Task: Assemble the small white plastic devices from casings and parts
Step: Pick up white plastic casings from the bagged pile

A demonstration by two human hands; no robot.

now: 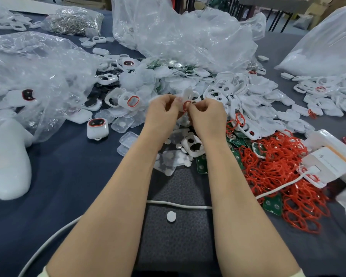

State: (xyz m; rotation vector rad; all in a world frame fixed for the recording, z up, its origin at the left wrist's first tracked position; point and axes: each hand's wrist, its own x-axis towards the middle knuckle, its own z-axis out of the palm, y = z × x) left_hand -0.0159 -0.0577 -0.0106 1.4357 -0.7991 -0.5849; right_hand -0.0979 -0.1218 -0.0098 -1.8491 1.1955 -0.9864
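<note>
Above the middle of the table, my left hand (162,110) grips a white casing (187,94) that stands on edge between both hands. My right hand (207,112) pinches a red rubber ring (186,105) against the casing's lower part. A heap of white casings (246,90) lies just behind the hands. Loose red rings (272,172) are piled at the right, over green circuit boards (273,205). One finished white device with a red-rimmed window (97,126) sits on the cloth to the left. Clear covers and white round pads (172,156) lie under my wrists.
Large clear plastic bags (178,33) stand behind and to the left (28,62). A bag of metal rings (74,21) is far left. A white charger block (328,160) with a cable (178,204) sits at right. A long white handle-shaped object (8,162) lies at left.
</note>
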